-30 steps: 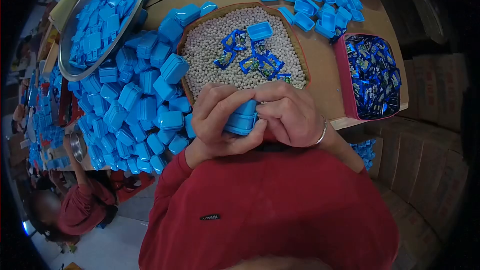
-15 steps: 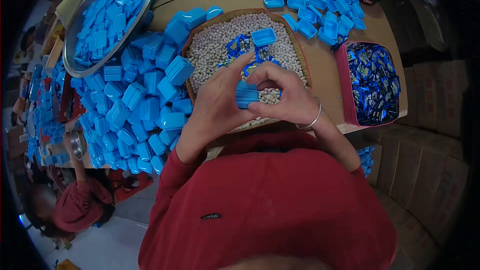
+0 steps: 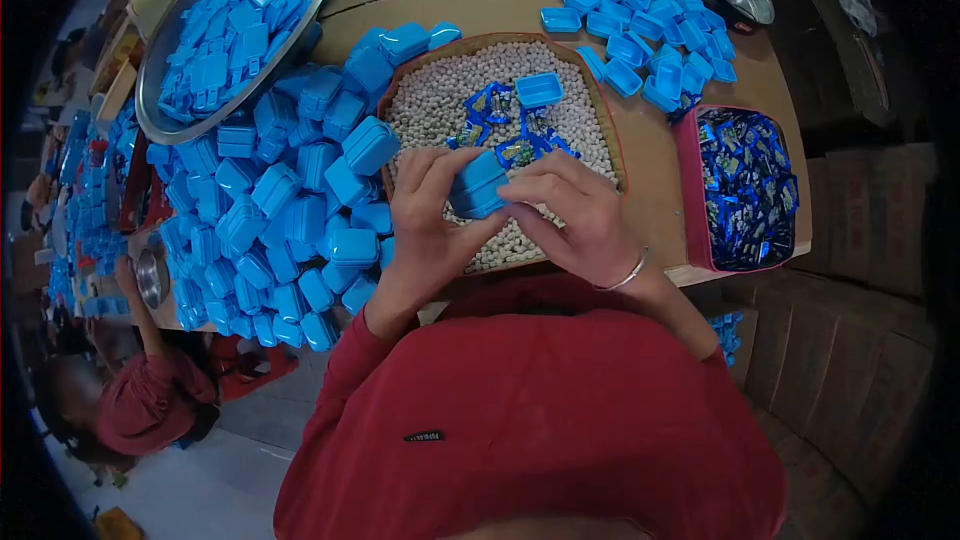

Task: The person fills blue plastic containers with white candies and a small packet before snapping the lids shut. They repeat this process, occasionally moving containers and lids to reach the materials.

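Gripping a closed blue box [image 3: 477, 185] (small, rounded corners).

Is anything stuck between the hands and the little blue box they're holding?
No, nothing visible. The left hand and the right hand grip the closed blue box directly with bare fingers, above the tray of white pellets.

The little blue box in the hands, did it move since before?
Yes. The blue box went up from the chest to over the tray of white pellets.
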Demonstrator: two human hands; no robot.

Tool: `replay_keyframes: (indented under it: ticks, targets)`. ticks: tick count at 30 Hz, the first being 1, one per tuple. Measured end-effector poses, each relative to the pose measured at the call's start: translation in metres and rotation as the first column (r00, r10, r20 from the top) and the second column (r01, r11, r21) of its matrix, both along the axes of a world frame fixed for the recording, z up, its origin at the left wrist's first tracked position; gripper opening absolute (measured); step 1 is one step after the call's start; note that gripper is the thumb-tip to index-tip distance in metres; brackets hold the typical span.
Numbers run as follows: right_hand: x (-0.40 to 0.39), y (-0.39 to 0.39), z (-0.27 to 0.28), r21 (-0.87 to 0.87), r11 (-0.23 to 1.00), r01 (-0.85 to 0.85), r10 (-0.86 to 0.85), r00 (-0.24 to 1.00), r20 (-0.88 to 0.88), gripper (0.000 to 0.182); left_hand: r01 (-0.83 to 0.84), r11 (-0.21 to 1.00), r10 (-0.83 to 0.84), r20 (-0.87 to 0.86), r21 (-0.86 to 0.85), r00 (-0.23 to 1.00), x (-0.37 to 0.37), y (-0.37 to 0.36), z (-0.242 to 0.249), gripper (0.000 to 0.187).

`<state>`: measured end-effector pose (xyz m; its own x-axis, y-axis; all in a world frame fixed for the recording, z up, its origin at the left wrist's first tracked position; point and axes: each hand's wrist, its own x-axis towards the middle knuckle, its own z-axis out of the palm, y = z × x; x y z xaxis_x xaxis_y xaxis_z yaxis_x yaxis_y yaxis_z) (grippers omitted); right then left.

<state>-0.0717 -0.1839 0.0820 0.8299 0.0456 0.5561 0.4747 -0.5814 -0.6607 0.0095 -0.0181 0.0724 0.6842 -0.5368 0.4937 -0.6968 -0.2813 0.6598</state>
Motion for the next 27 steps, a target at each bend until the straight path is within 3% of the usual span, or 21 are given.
replay_keyframes:
  ticks: [4,7,10,13,16,22,25,27]
  targets:
    - [-0.001,0.000,0.002,-0.031,0.999,0.034,-0.031,0.996,0.080,0.021,0.075,0.992,-0.084,0.088,0.101,0.993,0.008,0.004,0.006,0.055]
    - [-0.005,0.001,0.003,-0.058,0.997,0.043,-0.039,0.997,0.065,0.022,0.255,0.966,-0.258,-0.087,-0.038,0.962,0.007,0.003,0.003,0.058]
    - [-0.006,0.002,0.008,-0.071,0.997,0.044,-0.040,0.998,0.056,0.023,0.282,0.957,-0.289,-0.149,-0.067,0.946,0.003,0.006,-0.009,0.059]
    - [-0.005,0.004,0.011,-0.147,0.987,0.065,-0.049,0.993,0.106,0.022,0.255,0.963,-0.256,0.008,-0.089,0.967,0.001,0.005,-0.009,0.056]
    - [-0.005,0.005,0.012,-0.161,0.987,0.024,-0.008,0.995,0.095,0.021,0.266,0.937,-0.248,0.106,-0.228,0.963,-0.003,0.003,-0.017,0.055]
    - [-0.003,0.002,0.009,-0.180,0.984,-0.011,0.038,0.989,0.142,0.016,0.230,0.940,-0.160,0.272,-0.253,0.949,-0.003,-0.003,-0.013,0.055]
    - [-0.003,-0.003,0.011,-0.128,0.989,-0.077,0.093,0.987,0.127,0.013,0.275,0.930,-0.228,0.204,-0.243,0.952,-0.003,-0.001,-0.011,0.054]
    - [-0.005,-0.010,0.007,-0.077,0.987,-0.143,0.145,0.989,0.022,0.014,0.326,0.930,-0.298,0.172,-0.171,0.939,-0.003,0.000,-0.005,0.055]
